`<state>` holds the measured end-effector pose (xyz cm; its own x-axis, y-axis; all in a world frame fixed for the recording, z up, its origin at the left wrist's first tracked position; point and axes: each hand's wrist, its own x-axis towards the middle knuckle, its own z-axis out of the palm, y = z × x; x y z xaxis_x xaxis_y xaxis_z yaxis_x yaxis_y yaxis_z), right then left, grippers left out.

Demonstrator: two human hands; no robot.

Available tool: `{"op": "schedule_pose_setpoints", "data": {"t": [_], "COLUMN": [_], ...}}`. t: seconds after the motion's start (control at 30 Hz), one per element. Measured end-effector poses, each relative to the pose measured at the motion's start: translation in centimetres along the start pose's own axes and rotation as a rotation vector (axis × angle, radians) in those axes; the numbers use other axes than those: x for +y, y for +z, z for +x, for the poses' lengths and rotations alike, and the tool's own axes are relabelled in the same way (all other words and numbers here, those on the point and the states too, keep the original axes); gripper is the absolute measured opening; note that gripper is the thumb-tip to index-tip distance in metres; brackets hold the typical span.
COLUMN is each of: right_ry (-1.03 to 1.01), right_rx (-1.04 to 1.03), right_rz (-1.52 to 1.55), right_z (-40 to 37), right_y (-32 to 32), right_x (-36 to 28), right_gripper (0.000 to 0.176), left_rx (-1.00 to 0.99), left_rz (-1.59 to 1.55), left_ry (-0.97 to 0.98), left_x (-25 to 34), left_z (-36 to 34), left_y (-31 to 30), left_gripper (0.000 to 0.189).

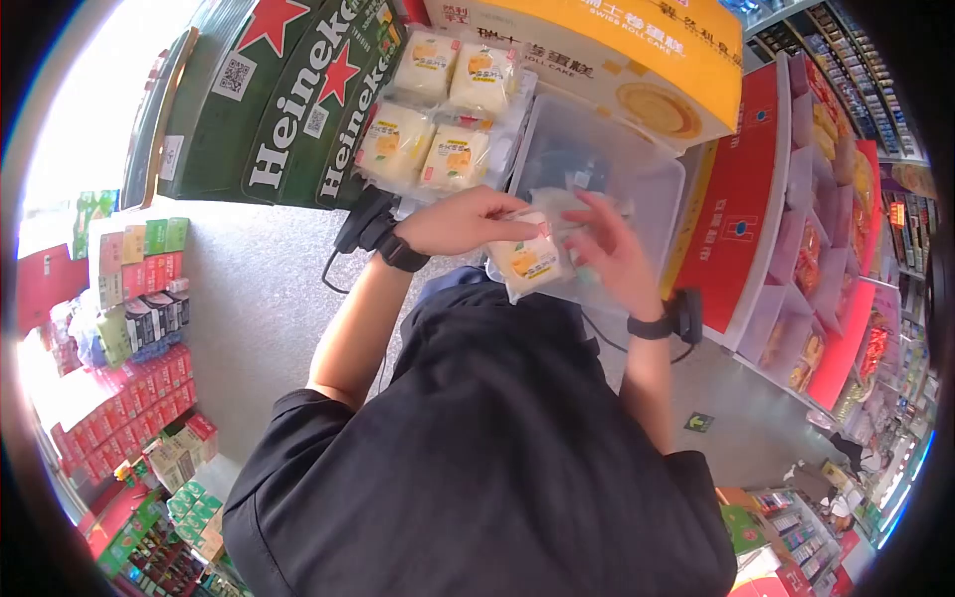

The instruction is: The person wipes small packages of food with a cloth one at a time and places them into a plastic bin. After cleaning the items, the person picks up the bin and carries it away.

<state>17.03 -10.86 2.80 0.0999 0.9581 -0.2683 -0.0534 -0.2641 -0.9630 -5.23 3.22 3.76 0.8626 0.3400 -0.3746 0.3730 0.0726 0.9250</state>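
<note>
My left hand (463, 221) is closed on a clear-wrapped white snack packet (527, 261) with an orange print, its thumb lying across the top. Just right of that packet is my right hand (615, 261), slightly blurred, its fingers spread and bent towards it. Another clear packet (557, 204) shows partly behind the two hands, over the translucent plastic bin (657, 189). Beyond my left hand, similar packets (458, 154) lie in two rows on a stack. Dark bands with small devices sit on both wrists.
Green Heineken cartons (269, 129) stand at the left of the packets. A yellow and brown roll cake carton (597, 60) is behind the bin. To the right rises a red-fronted display (731, 199) with compartments of packaged snacks. Stacked red boxes (124, 408) stand at the far left.
</note>
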Motion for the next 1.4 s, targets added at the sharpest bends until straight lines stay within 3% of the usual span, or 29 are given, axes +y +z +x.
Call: {"op": "schedule_pose_setpoints", "data": {"t": [0.07,0.13,0.27,0.37,0.4,0.5,0.53,0.67,0.87,1.2,1.33,1.4], "right_ry": [-0.017,-0.051,-0.037,-0.037,-0.036,-0.081,-0.105,-0.135,-0.088,-0.135,-0.046,-0.166], "right_rx": [-0.049,-0.051,0.127,0.194,0.197,0.177,0.164,0.151,0.147,0.19,0.202,0.37], "right_rz": [-0.075,-0.114,0.159,0.262,0.268,0.254,0.244,0.174,0.083,-0.004,0.038,-0.129], "right_z": [0.0,0.3,0.3,1.1,1.7,3.6,4.4,8.4,10.9,10.4,9.4,8.5], "right_y": [2.3,3.0,3.9,4.8,5.2,6.8,7.4,8.8,9.9,10.4,5.0,0.2], "right_x": [-1.7,-1.2,-3.5,-4.5,-4.6,-4.5,-4.4,-4.0,-1.3,-0.9,0.8,4.9], "right_gripper": [0.056,0.061,0.062,0.062,0.062,0.062,0.062,0.062,0.064,0.052,0.035,0.026], "left_rx": [-0.003,0.141,0.476,0.443,0.512,0.705,0.792,0.889,0.867,0.884,0.88,0.935], "left_rz": [0.009,-0.182,-0.522,-0.474,-0.333,0.209,0.221,0.495,0.822,1.003,0.97,0.967], "left_ry": [0.004,0.009,0.168,0.205,0.287,0.244,0.261,0.287,0.253,0.109,0.089,0.136], "left_x": [-0.6,0.0,1.5,2.0,1.7,2.1,2.3,1.8,-1.4,-1.5,-0.4,0.7], "left_z": [0.6,-0.2,-2.9,-5.8,-5.9,-6.7,-6.7,-6.7,-6.4,-6.6,-6.6,-6.7], "left_y": [-0.1,0.2,1.3,1.7,2.2,2.2,2.0,-0.6,-2.2,-1.9,-1.2,-0.6], "left_gripper": [0.037,0.043,0.067,0.082,0.078,0.064,0.053,0.05,0.049,0.049,0.051,0.048]}}
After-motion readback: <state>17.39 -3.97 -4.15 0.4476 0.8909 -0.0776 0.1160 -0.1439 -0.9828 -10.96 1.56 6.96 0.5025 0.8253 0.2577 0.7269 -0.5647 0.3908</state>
